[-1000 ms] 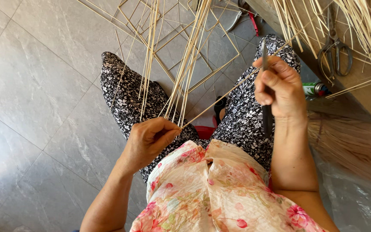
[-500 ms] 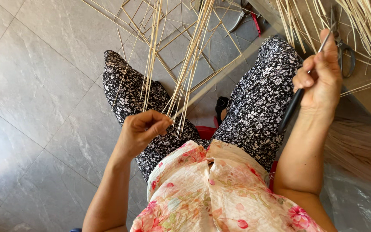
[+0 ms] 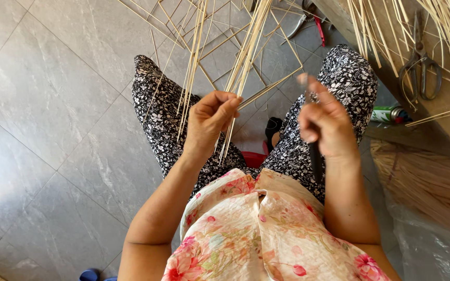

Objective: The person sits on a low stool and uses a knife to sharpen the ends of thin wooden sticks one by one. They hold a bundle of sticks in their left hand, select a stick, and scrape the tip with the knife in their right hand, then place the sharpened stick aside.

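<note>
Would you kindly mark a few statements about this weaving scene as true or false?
1. The left hand pinches pale thin reeds. True.
2. The right hand is empty. False: it grips a dark-handled tool.
3. Scissors lie on the wooden surface at upper right. True.
4. The floor is green carpet. False: it is grey tile.
5. Red-handled pliers lie on the floor beyond the knees. True.
</note>
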